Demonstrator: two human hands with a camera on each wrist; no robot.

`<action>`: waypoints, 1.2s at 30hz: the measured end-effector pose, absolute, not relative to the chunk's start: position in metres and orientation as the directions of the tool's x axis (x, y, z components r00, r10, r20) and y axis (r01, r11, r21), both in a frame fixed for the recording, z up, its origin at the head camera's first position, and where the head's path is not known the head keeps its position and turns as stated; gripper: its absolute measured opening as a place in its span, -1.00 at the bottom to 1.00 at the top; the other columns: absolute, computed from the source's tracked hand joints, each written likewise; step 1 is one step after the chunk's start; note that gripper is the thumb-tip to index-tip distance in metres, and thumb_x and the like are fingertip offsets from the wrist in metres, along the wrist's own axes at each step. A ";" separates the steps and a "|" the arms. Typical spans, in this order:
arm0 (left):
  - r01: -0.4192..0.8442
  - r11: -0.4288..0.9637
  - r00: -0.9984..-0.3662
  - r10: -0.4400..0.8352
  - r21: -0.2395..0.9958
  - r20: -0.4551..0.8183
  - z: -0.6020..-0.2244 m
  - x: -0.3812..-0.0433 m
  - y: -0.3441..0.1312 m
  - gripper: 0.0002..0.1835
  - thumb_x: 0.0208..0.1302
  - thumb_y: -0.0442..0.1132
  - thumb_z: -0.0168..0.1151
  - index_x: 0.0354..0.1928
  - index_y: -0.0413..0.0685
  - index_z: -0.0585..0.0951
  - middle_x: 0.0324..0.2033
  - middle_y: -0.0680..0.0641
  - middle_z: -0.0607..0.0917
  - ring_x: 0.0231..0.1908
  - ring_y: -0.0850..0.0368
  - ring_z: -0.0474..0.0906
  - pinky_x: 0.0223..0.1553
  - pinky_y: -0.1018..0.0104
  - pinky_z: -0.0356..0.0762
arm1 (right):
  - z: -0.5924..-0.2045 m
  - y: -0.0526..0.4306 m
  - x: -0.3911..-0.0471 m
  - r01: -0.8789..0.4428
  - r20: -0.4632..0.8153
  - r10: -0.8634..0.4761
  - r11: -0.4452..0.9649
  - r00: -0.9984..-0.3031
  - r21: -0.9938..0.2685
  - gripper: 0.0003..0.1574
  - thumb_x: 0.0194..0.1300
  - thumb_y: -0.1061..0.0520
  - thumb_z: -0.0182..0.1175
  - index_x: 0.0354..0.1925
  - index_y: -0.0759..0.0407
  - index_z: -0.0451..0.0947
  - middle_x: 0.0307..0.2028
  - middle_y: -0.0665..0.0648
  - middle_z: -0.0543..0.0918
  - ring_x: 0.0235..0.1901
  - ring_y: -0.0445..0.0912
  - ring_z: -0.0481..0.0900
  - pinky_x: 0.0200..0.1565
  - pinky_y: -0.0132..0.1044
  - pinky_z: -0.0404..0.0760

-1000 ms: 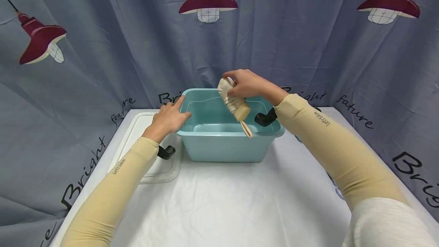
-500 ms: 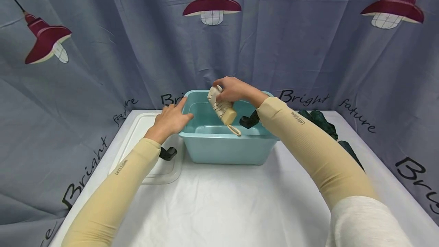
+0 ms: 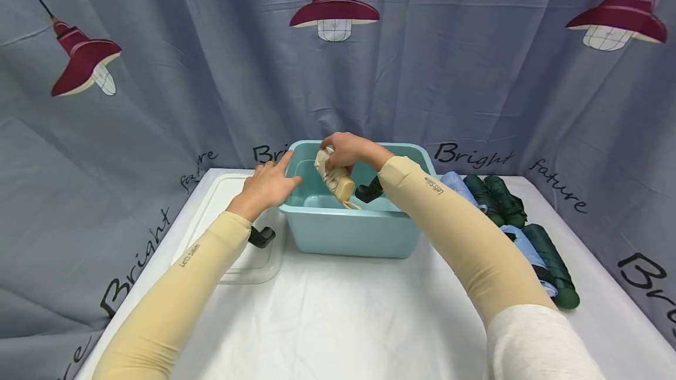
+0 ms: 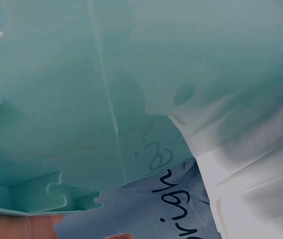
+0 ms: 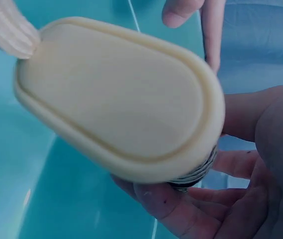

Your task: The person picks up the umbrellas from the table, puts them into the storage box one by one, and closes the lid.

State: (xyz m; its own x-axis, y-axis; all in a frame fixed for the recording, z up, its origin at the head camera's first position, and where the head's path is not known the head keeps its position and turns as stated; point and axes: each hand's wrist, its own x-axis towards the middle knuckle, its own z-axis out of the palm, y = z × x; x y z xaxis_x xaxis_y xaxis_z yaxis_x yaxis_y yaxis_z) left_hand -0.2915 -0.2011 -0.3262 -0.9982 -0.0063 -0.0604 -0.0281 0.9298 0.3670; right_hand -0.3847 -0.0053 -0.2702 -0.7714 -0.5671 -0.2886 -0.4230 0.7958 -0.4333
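Note:
My right hand (image 3: 347, 151) grips a cream folded compact umbrella (image 3: 334, 177) with dark line markings. It hangs tilted inside the light teal plastic bin (image 3: 351, 233), its handle end and wrist loop pointing down towards the front. In the right wrist view the umbrella's smooth oval handle end (image 5: 116, 94) faces the camera, and fingers curl round its patterned fabric. My left hand (image 3: 266, 185) rests at the bin's left rim with fingers extended and thumb spread. In the left wrist view the bin's wall (image 4: 56, 99) fills most of the picture.
A translucent white lid (image 3: 248, 265) lies on the white tablecloth (image 3: 359, 321), left of the bin and partly under my left arm. Several rolled bundles, dark green (image 3: 551, 263) and light blue (image 3: 528, 249), lie at the right. A blue-grey curtain (image 3: 412, 75) hangs behind.
My right hand has moved left and down with the umbrella, deeper into the bin. The left hand stays at the rim. The rolled bundles at right have come into view from behind the right arm.

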 end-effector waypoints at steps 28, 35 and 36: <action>-0.026 0.928 -0.998 0.000 0.372 -0.068 -0.327 -0.291 -0.201 -0.17 0.43 0.24 -0.14 0.63 0.36 -0.18 0.49 -0.30 0.21 0.46 -0.35 0.10 0.25 -0.38 0.26 | -0.304 -0.057 -0.391 -0.408 -0.471 -0.585 0.806 -0.660 -0.428 -0.78 0.35 0.21 0.17 -0.15 0.32 0.67 -0.33 0.20 0.68 -0.49 -0.07 0.69 -0.22 -0.17 0.71; -0.018 0.927 -0.998 0.007 0.375 -0.066 -0.327 -0.292 -0.200 -0.18 0.45 0.23 -0.13 0.63 0.34 -0.18 0.49 -0.31 0.20 0.47 -0.36 0.09 0.27 -0.36 0.25 | -0.310 -0.064 -0.390 -0.305 -0.552 -0.541 0.831 -0.635 -0.464 -0.56 0.38 0.27 0.14 0.18 0.42 0.42 -0.15 0.28 0.63 -0.42 -0.04 0.71 -0.20 -0.21 0.71; -0.018 0.927 -0.998 0.008 0.376 -0.067 -0.327 -0.292 -0.200 -0.18 0.46 0.23 -0.13 0.63 0.34 -0.18 0.49 -0.31 0.20 0.47 -0.36 0.08 0.27 -0.36 0.25 | -0.310 -0.065 -0.391 -0.301 -0.560 -0.536 0.836 -0.632 -0.460 -0.49 0.39 0.27 0.13 0.25 0.42 0.36 -0.11 0.29 0.62 -0.41 -0.04 0.71 -0.19 -0.21 0.71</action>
State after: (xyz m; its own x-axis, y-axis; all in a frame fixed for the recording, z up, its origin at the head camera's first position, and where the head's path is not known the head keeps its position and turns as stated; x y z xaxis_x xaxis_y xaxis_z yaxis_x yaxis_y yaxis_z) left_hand -0.2920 -0.1999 -0.3273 -0.9977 0.0077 -0.0667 -0.0180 0.9266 0.3756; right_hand -0.3908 -0.0649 -0.3104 -0.6316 -0.5357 -0.5604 -0.3008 0.8356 -0.4597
